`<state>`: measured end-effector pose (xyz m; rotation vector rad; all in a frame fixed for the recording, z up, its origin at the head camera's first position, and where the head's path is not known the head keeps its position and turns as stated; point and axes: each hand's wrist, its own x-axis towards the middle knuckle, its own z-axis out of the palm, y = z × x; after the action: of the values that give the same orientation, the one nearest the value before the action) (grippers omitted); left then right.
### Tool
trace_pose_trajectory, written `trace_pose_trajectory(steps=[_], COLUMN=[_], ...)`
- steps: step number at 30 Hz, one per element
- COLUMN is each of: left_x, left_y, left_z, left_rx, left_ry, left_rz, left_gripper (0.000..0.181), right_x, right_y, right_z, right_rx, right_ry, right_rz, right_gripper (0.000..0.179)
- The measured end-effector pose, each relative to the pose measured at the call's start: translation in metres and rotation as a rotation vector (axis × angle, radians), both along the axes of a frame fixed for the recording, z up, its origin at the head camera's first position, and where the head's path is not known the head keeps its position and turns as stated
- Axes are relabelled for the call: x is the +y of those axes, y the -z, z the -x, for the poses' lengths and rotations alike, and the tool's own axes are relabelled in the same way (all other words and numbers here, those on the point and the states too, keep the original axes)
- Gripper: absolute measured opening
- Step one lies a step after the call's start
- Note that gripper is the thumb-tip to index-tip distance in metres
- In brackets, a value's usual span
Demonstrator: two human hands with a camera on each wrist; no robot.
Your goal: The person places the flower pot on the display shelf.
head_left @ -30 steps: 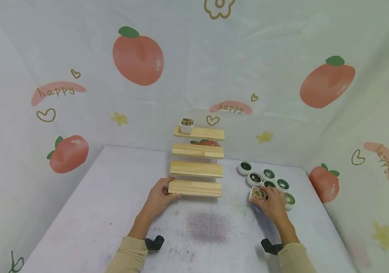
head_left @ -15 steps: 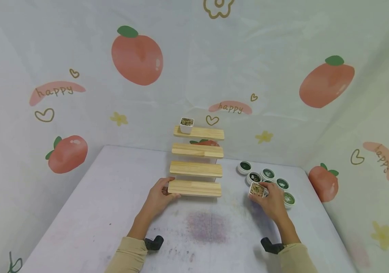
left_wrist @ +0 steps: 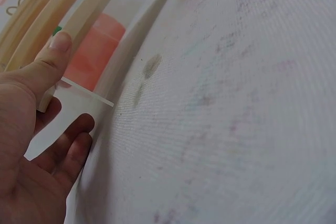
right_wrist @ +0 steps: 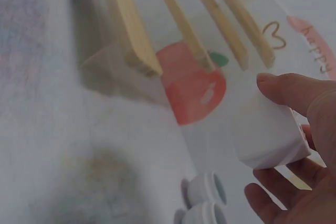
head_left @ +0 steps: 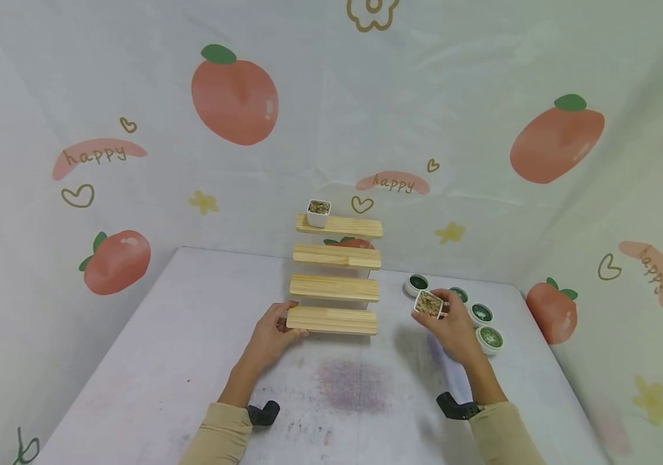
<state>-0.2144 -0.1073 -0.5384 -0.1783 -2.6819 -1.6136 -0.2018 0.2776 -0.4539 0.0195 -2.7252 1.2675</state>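
Plainly, the biggest thing in this corner is the white cloth (head_left: 308, 116) hung behind everything, printed with peaches and hearts. Below it spreads the pale table (head_left: 192, 336), stained in places. On that stands the wooden shelf (head_left: 334, 289), four boards stepped one above another, each with its long axis running left to right as the person faces it.

The left hand (head_left: 270, 334) grips the left end of the lowest board, thumb at its front and fingers round behind. On the other side, the right hand (head_left: 456, 328) holds a white square pot (head_left: 428, 304) between thumb and fingers, apparently lifted off the table.

What counts is the gap between them — the shelf lies to the left of that held pot, well apart from it, the boards' right ends pointing toward it. So the right hand is nearer those ends, the left at the opposite ones.

Round pots (head_left: 489, 338), greenish inside, stand around the right hand, which hides some — I can't count them all. The other square pot (head_left: 319, 213) sits upright on the top board, near its left end, with a speckled filling.
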Motion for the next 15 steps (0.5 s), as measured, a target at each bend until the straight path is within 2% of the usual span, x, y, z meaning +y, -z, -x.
trace_pose_trajectory(steps=[7, 15], left_x=[0.0, -0.002], left_y=[-0.001, 0.0], left_z=[0.0, -0.001], left_rx=[0.009, 0.015], left_ry=[0.016, 0.017], left_rz=[-0.015, -0.017], left_gripper=[0.073, 0.072], right_x=[-0.017, -0.039], right_y=[-0.025, -0.047], right_z=[0.009, 0.027], right_rx=[0.074, 0.095], right_ry=[0.006, 0.011], right_rz=[0.047, 0.187], right_gripper=[0.069, 0.075])
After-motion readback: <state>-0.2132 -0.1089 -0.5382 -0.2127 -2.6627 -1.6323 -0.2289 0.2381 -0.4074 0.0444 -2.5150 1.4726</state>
